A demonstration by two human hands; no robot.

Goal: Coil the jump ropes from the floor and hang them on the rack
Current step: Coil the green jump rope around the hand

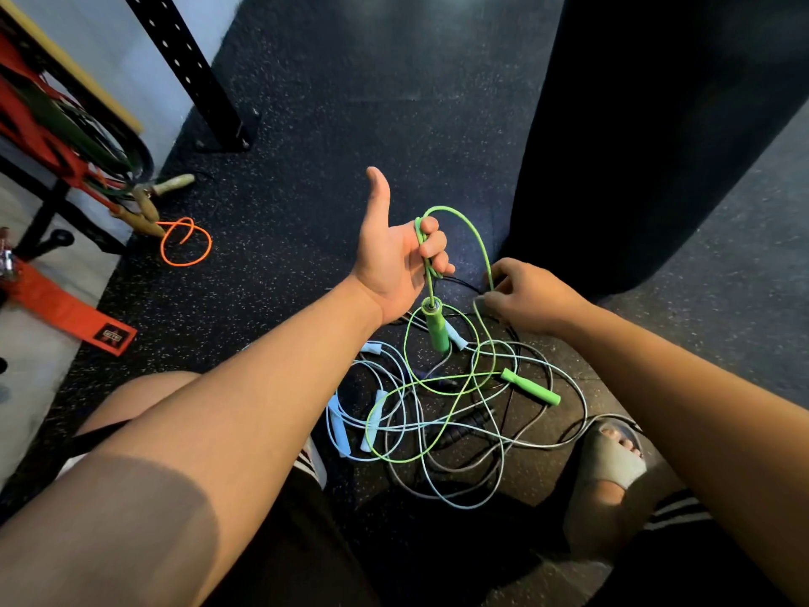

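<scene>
My left hand (400, 256) is raised palm-up over the pile. The thumb sticks straight out and the other fingers are curled round a few turns of the green rope (475, 238). A green handle (435, 327) hangs straight down from that grip. From my curled fingers the cord arcs up and over to my right hand (525, 295), which is lower and just beside the bag (634, 146). Its fingertips are bent in and pinch the green cord. Whether the dark cord under them is also caught, I cannot tell.

Below the right hand, the green cord runs down into loose loops on the floor (350, 124). There it crosses over and under the blue ropes (442, 497) and ends at the second handle (530, 387), which lies flat. The blue ropes sprawl in wide tangled loops between my knees, with their pale handles scattered on the left of the heap. A black rope (464, 427) lies in the middle of the tangle, mostly buried.

My foot (613, 453), in a grey slide, rests at the right edge of the pile, touching a blue loop.

Well apart to the left, an orange rope (186, 243) lies in a small loop on the floor, near the rack (48, 203). Bands (87, 129) hang on the rack, and a red strap (65, 308) lies beside it. A black post (188, 67) stands behind.
</scene>
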